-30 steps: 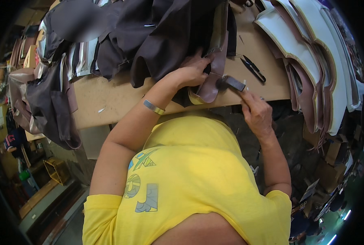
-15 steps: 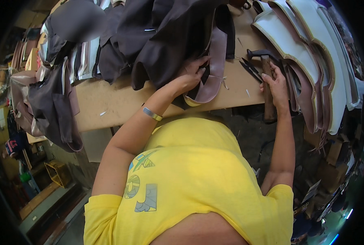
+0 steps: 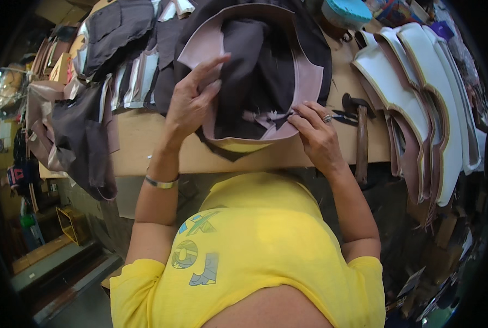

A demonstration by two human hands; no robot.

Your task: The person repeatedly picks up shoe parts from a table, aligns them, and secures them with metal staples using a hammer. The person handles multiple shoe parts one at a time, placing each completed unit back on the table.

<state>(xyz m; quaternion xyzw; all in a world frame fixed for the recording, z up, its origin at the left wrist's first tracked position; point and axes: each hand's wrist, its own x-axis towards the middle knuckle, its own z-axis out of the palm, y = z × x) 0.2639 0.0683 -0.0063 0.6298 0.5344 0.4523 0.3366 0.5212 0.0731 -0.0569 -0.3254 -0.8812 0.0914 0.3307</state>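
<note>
A dark brown cloth bag (image 3: 249,49) with a mauve leather band round its mouth stands spread on the table before me. My left hand (image 3: 192,101) is on the left side of that band, with the leather between its thumb and its stretched index finger. The right side of the band is pinched in my right hand (image 3: 316,131), which wears a ring. Mauve strips and loose threads (image 3: 266,117) show inside the mouth. A wooden-handled hammer (image 3: 362,136) lies to the right of my right hand, beside a dark pointed tool (image 3: 344,117) partly hidden behind my fingers.
Several white curved panels (image 3: 419,93) with mauve backs are stacked at the right, overhanging the edge of the tan table (image 3: 145,142). Dark cloth pieces (image 3: 82,131) pile up at the left. A turquoise round object (image 3: 347,12) sits at the back right.
My right hand has let go of the hammer, which now lies on the table, and has taken the bag's rim. My left hand has moved left, and the bag's mouth has been spread open.
</note>
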